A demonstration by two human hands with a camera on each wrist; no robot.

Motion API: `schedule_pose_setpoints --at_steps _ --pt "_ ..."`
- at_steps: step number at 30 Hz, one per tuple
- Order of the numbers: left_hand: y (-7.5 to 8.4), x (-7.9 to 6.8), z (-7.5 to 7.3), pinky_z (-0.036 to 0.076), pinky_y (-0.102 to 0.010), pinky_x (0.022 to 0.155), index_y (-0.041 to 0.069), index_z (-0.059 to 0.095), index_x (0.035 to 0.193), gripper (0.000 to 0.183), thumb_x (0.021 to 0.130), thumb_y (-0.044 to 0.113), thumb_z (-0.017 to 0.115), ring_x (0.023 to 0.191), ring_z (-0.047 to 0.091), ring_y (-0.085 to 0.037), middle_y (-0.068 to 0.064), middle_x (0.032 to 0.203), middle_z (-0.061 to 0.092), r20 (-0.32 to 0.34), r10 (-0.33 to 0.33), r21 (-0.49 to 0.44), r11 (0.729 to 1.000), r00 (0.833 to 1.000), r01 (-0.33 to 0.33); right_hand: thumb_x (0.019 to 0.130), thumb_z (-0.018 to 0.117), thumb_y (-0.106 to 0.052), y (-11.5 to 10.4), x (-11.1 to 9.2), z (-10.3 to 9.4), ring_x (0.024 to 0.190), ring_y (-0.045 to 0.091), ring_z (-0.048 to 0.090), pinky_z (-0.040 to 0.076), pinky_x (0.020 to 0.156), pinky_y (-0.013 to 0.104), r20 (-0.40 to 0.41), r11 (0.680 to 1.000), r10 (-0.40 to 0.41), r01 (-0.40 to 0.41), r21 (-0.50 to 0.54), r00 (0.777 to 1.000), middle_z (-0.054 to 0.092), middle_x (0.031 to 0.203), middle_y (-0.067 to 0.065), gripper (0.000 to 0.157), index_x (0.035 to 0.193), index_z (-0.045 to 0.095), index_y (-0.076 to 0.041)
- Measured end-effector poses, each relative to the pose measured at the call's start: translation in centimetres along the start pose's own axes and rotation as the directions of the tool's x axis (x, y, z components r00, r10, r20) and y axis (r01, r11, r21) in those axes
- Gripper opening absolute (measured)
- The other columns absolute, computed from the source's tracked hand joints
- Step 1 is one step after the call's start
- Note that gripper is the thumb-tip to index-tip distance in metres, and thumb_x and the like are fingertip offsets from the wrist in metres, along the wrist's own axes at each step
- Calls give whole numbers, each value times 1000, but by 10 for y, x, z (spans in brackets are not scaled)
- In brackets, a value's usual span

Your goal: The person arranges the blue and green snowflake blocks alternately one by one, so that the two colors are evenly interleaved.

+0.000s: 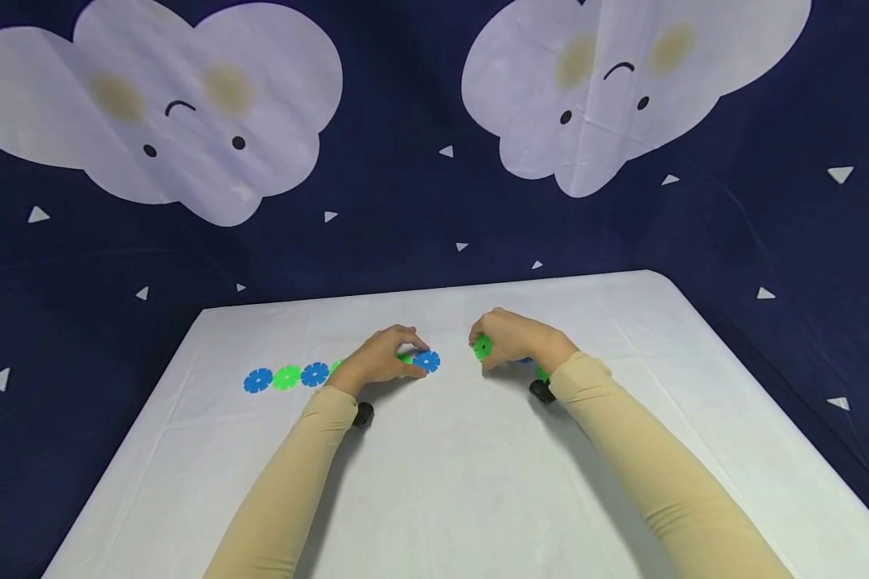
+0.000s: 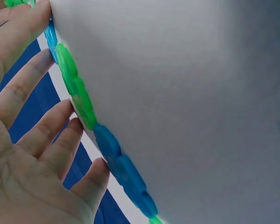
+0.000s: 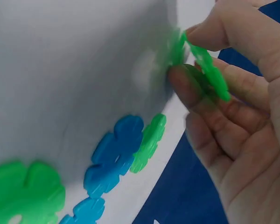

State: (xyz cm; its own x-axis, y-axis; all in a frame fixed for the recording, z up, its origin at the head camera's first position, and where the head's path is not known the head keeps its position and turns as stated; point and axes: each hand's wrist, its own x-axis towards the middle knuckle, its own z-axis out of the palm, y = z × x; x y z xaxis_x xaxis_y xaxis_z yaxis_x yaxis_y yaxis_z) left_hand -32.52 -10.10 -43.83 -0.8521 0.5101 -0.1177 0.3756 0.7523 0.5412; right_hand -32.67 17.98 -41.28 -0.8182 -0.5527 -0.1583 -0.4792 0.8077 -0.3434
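My left hand (image 1: 385,355) is at the right end of a row of notched plastic discs, thumb and index finger gripping opposite edges of a blue disc (image 1: 426,361). A green disc (image 2: 76,86) and another blue disc (image 2: 123,168) lie beside its other fingers in the left wrist view. Across a gap, my right hand (image 1: 510,336) pinches a green notched disc (image 3: 209,70) between thumb and fingers, tilted up off the table. Beneath its fingertips shows a blurred green disc (image 3: 176,50). Another blue disc (image 3: 114,156) lies near that hand, partly hidden by it in the head view.
The row's left part shows a blue disc (image 1: 257,380), a green disc (image 1: 286,377) and another blue disc (image 1: 315,374). A large green disc (image 3: 25,193) lies near the right wrist. The white table (image 1: 434,482) ends before a dark blue cloud-print cloth (image 1: 398,161).
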Motion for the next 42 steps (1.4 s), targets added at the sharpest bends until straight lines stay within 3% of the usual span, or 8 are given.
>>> schedule_pose_setpoints --at_steps 6,12,17,23,29,42 --pt "-1 -1 0 30 -59 133 20 76 132 44 91 31 88 159 39 -39 -15 168 48 -3 4 -3 1000 1000 -4 80 89 -17 -5 0 -2 97 18 67 60 94 37 -8 998 -10 10 -63 1000 79 125 12 50 127 77 -2" --pt "-2 -1 -1 30 -58 133 21 76 133 45 91 32 89 160 39 -39 -14 168 47 0 9 1 1000 1000 -9 83 90 -13 -4 1 -3 99 16 66 60 94 34 35 999 2 -1 -37 999 76 132 14 53 132 74 -2" --pt "-3 0 -1 30 -59 133 21 76 133 45 91 32 88 160 39 -39 -14 168 47 -1 20 4 1000 1000 -20 82 91 -8 -8 -3 -5 112 20 64 57 104 39 66 999 32 -31 -15 997 72 137 12 59 137 71 -9" --pt "-3 -1 -1 31 -59 132 21 76 133 45 91 32 88 160 39 -39 -14 169 47 2 21 -1 1000 1000 -21 81 90 -1 -10 -6 -6 117 23 61 55 105 41 87 998 63 -61 -19 994 68 132 10 57 134 70 -12" --pt "-3 -2 -1 30 -58 133 19 76 133 45 92 31 88 159 39 -40 -15 168 47 4 24 -1 1000 1000 -24 80 90 -2 -7 -5 -5 108 20 65 58 102 38 73 999 31 -28 -36 997 73 124 8 52 129 72 -7" --pt "0 -3 -2 32 -58 132 19 76 134 46 92 31 88 159 40 -38 -15 168 47 9 20 5 1000 1000 -20 79 93 -10 -14 3 2 111 19 64 57 107 40 -1 997 -65 65 36 998 69 126 8 57 132 74 -7"
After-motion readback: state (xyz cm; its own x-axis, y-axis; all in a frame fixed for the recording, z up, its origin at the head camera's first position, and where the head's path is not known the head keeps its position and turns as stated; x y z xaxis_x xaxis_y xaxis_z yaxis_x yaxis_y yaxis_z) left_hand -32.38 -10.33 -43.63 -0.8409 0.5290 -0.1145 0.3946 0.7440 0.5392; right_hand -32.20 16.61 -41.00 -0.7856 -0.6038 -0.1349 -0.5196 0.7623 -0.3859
